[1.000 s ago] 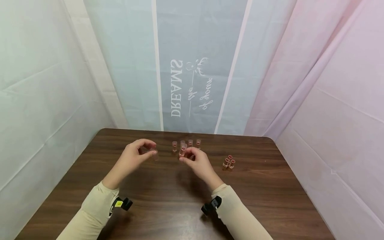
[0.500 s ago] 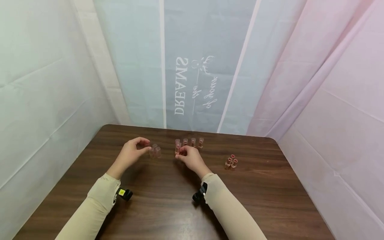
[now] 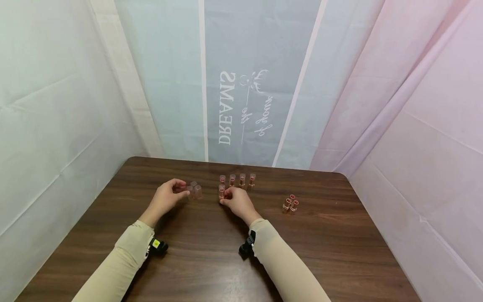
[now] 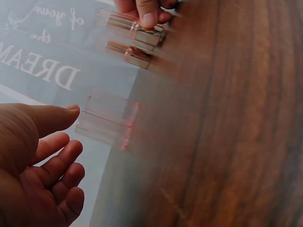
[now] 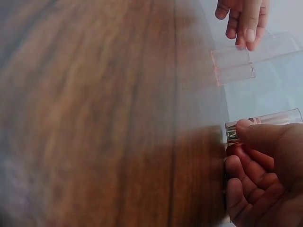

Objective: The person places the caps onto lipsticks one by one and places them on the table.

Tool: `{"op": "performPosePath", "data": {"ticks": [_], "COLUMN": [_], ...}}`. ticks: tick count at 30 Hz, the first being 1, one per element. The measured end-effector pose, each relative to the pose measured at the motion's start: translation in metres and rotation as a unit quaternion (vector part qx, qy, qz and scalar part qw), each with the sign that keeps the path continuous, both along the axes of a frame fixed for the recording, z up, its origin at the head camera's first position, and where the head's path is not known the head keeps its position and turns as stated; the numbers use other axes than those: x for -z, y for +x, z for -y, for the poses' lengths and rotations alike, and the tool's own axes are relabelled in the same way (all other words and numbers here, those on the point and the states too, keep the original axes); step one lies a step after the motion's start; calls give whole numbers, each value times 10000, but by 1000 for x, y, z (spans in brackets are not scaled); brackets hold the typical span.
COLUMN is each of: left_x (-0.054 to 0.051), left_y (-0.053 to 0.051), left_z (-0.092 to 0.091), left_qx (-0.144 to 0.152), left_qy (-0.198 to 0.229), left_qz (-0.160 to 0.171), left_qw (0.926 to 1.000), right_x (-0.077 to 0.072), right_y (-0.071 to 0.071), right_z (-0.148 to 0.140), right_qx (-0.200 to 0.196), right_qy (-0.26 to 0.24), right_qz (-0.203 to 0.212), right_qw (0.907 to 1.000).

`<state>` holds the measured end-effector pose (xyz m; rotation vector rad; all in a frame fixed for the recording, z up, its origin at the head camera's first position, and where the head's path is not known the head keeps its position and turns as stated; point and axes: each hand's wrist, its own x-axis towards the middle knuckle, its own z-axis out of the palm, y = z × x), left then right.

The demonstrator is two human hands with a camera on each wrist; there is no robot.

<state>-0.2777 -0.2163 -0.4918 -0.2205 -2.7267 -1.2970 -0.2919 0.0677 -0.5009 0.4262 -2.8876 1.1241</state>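
My right hand [image 3: 240,205] pinches a capped lipstick tube [image 3: 221,192] by its copper-coloured base. This tube stands upright in front of the leftmost one in a row of similar clear-capped lipstick tubes [image 3: 242,180]. In the right wrist view the thumb lies along the shiny base [image 5: 232,133]. To the left, my left hand [image 3: 167,198] is beside a small cluster of clear caps [image 3: 198,192]. The left wrist view shows its thumb tip close to one clear cap [image 4: 108,106], with the other fingers loosely bent and nothing between them.
Several uncapped copper tubes [image 3: 290,204] stand grouped at the right on the dark wooden table [image 3: 211,260]. Behind the table's far edge hangs a grey-blue cloth [image 3: 256,42] with white lettering. Pale cloth walls [image 3: 49,126] enclose both sides.
The right hand has lowered the capped tube leftward to a spot in front of the row's left end. The left hand has drawn back from the clear caps, which now stand together.
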Motion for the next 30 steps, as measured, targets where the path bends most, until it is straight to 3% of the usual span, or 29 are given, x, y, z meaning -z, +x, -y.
{"op": "performPosePath", "data": {"ticks": [9, 17, 23, 30], "left_x": [8, 10, 13, 14], "left_y": [-3, -5, -7, -11], "left_z": [-2, -4, -4, -6], "left_qx": [66, 157, 128, 121], "left_qy": [-217, -154, -116, -264], "left_qz": [77, -8, 45, 3], "left_qw": [9997, 9998, 9998, 9996], "right_x": [-1, -3, -21, -51], "right_y": [1, 1, 12, 35], "right_z": [3, 3, -5, -27], "right_qx": [1, -27, 189, 241], "right_qy": [266, 482, 556, 265], "right_qz": [-49, -103, -150, -288], "right_qw": [9996, 9988, 9982, 9989]}}
